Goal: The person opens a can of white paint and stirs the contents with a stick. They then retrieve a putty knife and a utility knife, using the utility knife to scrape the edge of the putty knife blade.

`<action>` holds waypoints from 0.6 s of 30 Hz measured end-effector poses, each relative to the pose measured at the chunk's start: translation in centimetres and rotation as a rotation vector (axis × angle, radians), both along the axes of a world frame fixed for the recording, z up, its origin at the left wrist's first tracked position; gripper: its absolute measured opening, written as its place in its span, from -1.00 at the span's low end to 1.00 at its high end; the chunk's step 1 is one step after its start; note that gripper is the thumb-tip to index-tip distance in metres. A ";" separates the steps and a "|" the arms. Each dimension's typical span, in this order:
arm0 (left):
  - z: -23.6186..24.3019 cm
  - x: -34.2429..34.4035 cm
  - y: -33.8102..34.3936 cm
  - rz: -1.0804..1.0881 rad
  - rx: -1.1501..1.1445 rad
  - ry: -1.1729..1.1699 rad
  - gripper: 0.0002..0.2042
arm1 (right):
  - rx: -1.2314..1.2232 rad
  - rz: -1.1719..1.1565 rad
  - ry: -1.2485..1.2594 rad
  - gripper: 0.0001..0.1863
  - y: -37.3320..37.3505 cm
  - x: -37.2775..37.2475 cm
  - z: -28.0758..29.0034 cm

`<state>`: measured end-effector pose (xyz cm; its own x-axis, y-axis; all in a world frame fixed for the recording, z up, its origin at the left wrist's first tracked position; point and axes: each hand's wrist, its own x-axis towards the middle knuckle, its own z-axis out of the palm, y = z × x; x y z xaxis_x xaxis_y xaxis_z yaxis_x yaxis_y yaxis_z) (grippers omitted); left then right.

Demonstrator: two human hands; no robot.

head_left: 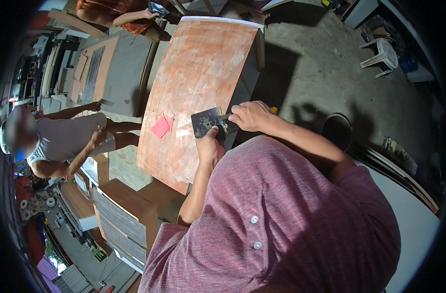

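Observation:
My left hand (211, 145) grips a dark, square, stained plate (202, 122) from below, its thumb lying over the lower edge. Closed round a small dark tool like a putty knife (224, 116), my right hand (252, 116) holds it at the plate's right side. Its blade is too small to make out, and whether it touches the plate I cannot tell. Both hands are over the near right edge of a large wooden panel (198, 68) marked with whitish smears. Pink pieces of sheet (160, 127), perhaps sandpaper, lie on the panel left of the plate.
On the left a person (69, 139) stands close by the panel; another person (123, 17) is at the far end, holding a phone-like object. A grey-topped bench (127, 68) and wooden cabinets (123, 210) stand left. A white plastic chair (381, 56) is far right.

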<state>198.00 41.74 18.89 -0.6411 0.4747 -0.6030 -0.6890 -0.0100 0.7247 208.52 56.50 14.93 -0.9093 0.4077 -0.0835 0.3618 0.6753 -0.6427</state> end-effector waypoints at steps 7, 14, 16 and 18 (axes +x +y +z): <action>1.0 -0.5 -2.1 0.059 -0.025 0.104 -0.67 | 0.046 -0.213 -0.177 -0.51 5.5 1.2 -2.1; 1.1 -0.4 -2.4 0.060 0.040 0.031 -0.67 | -0.025 0.109 0.142 -0.64 -1.8 -1.6 1.5; 0.8 -0.8 -2.6 0.038 0.045 0.038 -0.67 | -0.038 0.111 0.099 -0.64 -2.5 -1.9 1.7; 0.5 -1.2 -3.2 0.021 0.034 0.049 -0.67 | -0.041 0.089 0.079 -0.64 -2.8 -2.1 1.9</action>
